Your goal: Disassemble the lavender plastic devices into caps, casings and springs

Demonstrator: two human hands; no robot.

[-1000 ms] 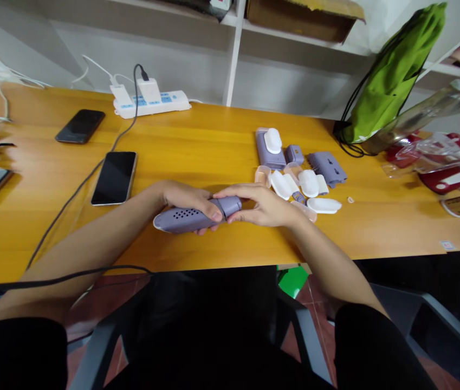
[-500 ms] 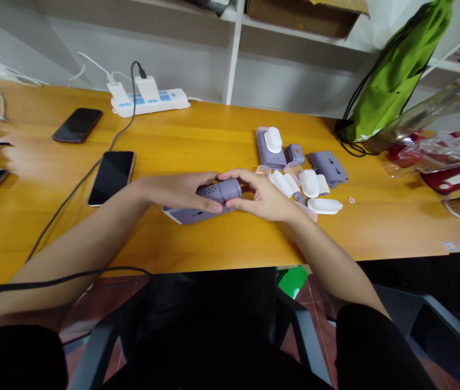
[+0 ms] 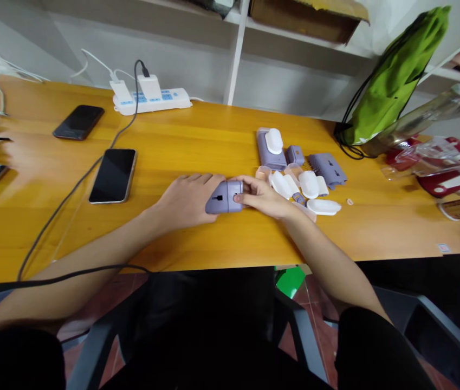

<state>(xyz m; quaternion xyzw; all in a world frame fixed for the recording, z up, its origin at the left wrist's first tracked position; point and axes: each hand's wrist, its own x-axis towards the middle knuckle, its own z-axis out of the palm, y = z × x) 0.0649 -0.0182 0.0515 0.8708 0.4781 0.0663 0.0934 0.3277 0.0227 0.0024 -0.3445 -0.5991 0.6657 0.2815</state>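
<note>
- Both hands work together at mid-table. The left hand (image 3: 187, 201) lies fairly flat against one end of a lilac plastic body (image 3: 225, 197), and the right hand (image 3: 260, 197) holds the other end in a narrow pinch. The body sits between them, and I cannot tell whether it touches the wood.
- An orange wooden table (image 3: 71, 233) runs across the view, below white shelves (image 3: 235, 54).
- A green drawstring bag (image 3: 396, 81) stands at the far right corner.
- A white power strip (image 3: 150, 103) lies at the far edge, and a black cable (image 3: 65, 201) trails from it past a smartphone (image 3: 112, 176).
- Beside the right hand lie clear plastic cups (image 3: 263, 173), white plastic pieces (image 3: 323, 206) and a lilac comb-like part (image 3: 327, 169).
- Risk: a slip of the right hand could knock those loose pieces, since its fingers are just beside them. A loosened pinch could also let the body drop or roll on the smooth wood.
- Change: half a second ago, a long perforated stretch of the body showed beyond the left hand. Now only a short block shows, with a small black slot, and I cannot tell whether the rest is hidden or detached. The left hand has also moved from gripping around the body to lying against its end.
</note>
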